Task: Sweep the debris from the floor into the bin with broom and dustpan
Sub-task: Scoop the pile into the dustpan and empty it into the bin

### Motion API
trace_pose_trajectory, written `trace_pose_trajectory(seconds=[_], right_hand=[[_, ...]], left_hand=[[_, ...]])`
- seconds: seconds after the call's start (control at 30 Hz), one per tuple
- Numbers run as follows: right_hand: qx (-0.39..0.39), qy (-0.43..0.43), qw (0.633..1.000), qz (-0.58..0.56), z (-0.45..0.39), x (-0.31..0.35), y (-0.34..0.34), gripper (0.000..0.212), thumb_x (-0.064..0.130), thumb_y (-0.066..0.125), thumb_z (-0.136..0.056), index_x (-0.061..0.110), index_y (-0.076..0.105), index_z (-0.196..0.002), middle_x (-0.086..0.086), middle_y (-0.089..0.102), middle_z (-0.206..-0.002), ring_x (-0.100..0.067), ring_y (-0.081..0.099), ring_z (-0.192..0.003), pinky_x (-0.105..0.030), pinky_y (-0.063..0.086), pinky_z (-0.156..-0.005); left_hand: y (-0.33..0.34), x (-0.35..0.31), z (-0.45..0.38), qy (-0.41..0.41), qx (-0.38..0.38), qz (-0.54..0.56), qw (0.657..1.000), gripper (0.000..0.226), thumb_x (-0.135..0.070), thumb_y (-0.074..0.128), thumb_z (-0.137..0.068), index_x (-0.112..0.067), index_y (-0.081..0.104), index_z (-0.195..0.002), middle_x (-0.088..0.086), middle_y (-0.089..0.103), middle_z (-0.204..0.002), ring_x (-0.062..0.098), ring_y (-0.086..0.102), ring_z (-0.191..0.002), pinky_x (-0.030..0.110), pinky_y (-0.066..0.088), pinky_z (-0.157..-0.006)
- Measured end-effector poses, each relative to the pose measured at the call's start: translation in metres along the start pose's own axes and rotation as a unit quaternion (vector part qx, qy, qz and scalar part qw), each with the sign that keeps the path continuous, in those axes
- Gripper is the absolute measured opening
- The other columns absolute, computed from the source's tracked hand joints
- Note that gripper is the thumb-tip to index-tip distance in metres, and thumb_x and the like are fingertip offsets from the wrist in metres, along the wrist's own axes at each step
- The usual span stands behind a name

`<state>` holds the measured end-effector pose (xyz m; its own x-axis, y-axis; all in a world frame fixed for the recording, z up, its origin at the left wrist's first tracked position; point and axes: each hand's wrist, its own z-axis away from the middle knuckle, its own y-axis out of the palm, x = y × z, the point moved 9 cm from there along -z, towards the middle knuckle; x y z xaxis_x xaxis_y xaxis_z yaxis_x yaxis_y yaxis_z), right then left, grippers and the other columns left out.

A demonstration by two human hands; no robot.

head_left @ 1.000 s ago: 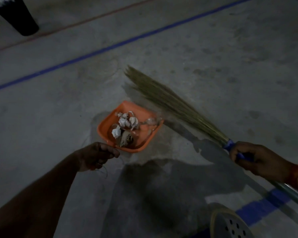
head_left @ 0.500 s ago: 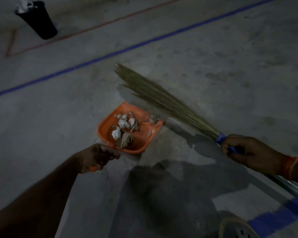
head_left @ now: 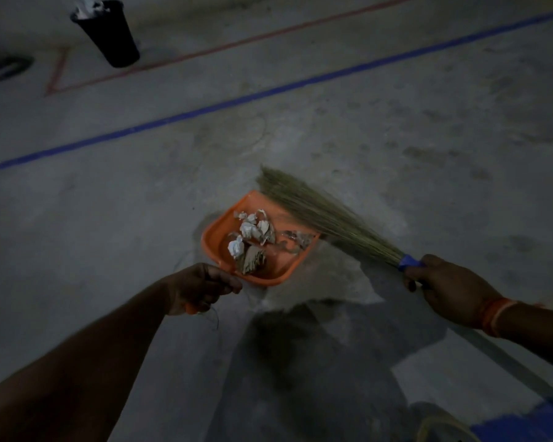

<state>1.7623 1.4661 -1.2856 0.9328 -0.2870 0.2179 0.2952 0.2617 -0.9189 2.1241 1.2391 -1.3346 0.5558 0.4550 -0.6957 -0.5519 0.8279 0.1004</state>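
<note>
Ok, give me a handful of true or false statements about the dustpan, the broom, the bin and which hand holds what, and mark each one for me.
1. The left hand holds the orange dustpan by its handle. True.
2. The dustpan is empty. False: crumpled paper scraps and other debris lie in it.
3. The right hand grips the broom near its blue collar. True.
4. The black bin stands right beside the dustpan. False: it stands far off, beyond the blue floor line.
5. The broom's bristles reach over the dustpan's far edge. True.
6. The bin is tipped over on its side. False: it stands upright, with white waste showing at its top.
</note>
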Motion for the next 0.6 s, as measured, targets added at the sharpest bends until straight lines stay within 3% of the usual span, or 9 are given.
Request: trace_pose_trajectory(seconds=[0.3,0.47,0.6], right_hand=[[-0.001,0.036,0.998,-0.059,-0.003,-0.01,0.0,0.027,0.005,0.052,-0.085,0.031,0.054,-0.092,-0.002,0.047,-0.094,-0.018,0.047,-0.074,-0.033,0.04,-0.073],[-0.019,0.043,0.99,-0.133,0.004,-0.014,-0.005,0.039,-0.002,0.057,-0.081,0.037,0.054,-0.084,-0.003,0.056,-0.095,-0.025,0.055,-0.083,-0.038,0.045,-0.078],[-0.043,0.046,0.983,-0.173,0.005,-0.021,-0.009,0.041,-0.004,0.06,-0.078,0.037,0.057,-0.084,-0.001,0.061,-0.1,-0.023,0.059,-0.088,-0.04,0.047,-0.081]], left_hand=[[-0.026,0.001,0.014,0.025,-0.06,0.022,0.998,0.038,0.012,0.047,-0.095,-0.007,0.08,-0.097,0.006,0.067,-0.08,0.008,0.044,-0.048,0.02,0.036,-0.038],[-0.048,0.011,0.028,0.021,-0.107,0.045,0.993,0.044,0.014,0.044,-0.096,-0.008,0.081,-0.089,0.009,0.07,-0.081,0.007,0.039,-0.043,0.017,0.033,-0.034],[-0.065,0.013,0.042,0.048,-0.125,0.087,0.987,0.043,0.015,0.042,-0.095,-0.004,0.08,-0.091,0.006,0.06,-0.07,0.004,0.033,-0.04,0.014,0.03,-0.035]])
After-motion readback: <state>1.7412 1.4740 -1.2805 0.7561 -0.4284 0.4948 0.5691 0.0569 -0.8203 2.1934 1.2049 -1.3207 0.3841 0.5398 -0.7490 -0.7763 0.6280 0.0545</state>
